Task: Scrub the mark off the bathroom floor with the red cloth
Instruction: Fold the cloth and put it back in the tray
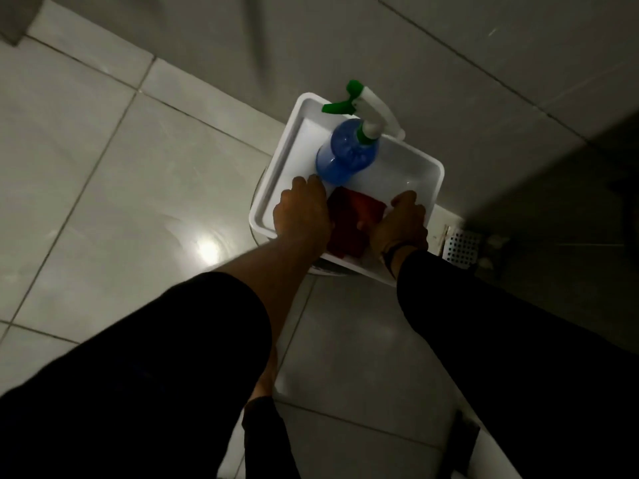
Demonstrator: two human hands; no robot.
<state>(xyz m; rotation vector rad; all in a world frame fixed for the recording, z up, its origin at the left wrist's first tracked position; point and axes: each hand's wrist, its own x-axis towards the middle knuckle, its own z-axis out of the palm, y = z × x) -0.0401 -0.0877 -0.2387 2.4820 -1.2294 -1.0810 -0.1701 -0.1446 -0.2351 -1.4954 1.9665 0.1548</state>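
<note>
Red cloth (pixel 349 219) in tub (pixel 276 174) (hemmed), both hands (pixel 301 212) beside

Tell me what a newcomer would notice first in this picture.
The blue spray bottle with its green trigger stands in a white tray at the centre. Both hands, left and right, reach into the tray beside a red cloth. A drain grate lies to the right.

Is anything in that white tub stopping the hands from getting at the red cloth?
Nothing visible does. Both the left hand and right hand already reach the red cloth; the blue spray bottle stands behind it in the tub.
</note>
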